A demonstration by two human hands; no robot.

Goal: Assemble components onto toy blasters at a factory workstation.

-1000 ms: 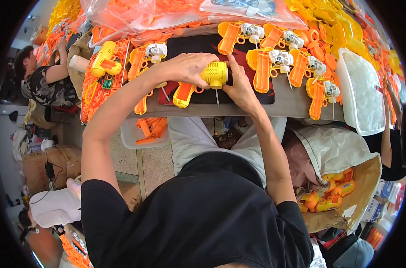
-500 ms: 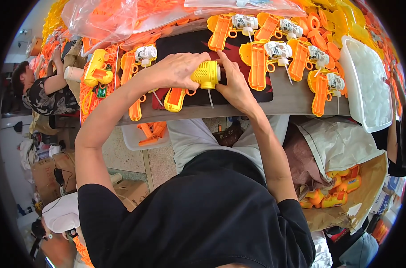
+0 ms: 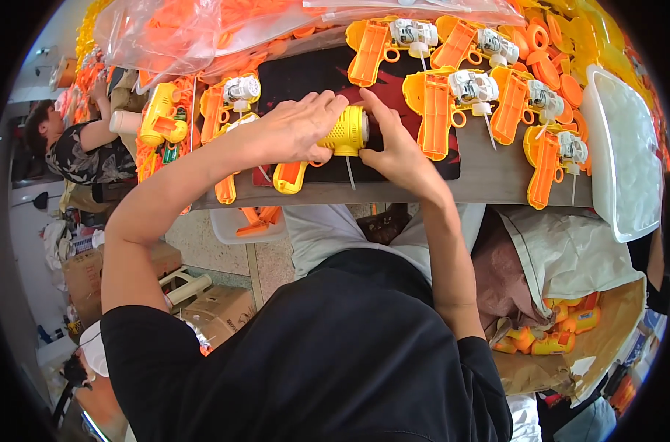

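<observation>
A yellow toy gun (image 3: 347, 131) with a perforated barrel, an orange-and-yellow grip and a thin white tube hanging down is held over the dark mat near the table's front edge. My left hand (image 3: 294, 132) is closed over the rear of its barrel, hiding that part. At the barrel's front end, my right hand (image 3: 405, 151) has thumb and forefinger spread apart in a C shape. Its thumb tip is close to the lower rim; whether it touches, I cannot tell. To the right lies an open orange toy gun half (image 3: 431, 118) with a white mechanism and tube.
Several similar gun halves lie on both sides of the table (image 3: 490, 193). A white tub (image 3: 599, 158) of translucent pieces stands at the right. Clear plastic bags (image 3: 165, 33) cover orange parts behind. Below right, a sack (image 3: 604, 317) holds toy guns. Another person (image 3: 81, 151) sits far left.
The view has shifted slightly, so the table appears lower and farther right. Both hands stay about the yellow toy gun, with little change in their hold.
</observation>
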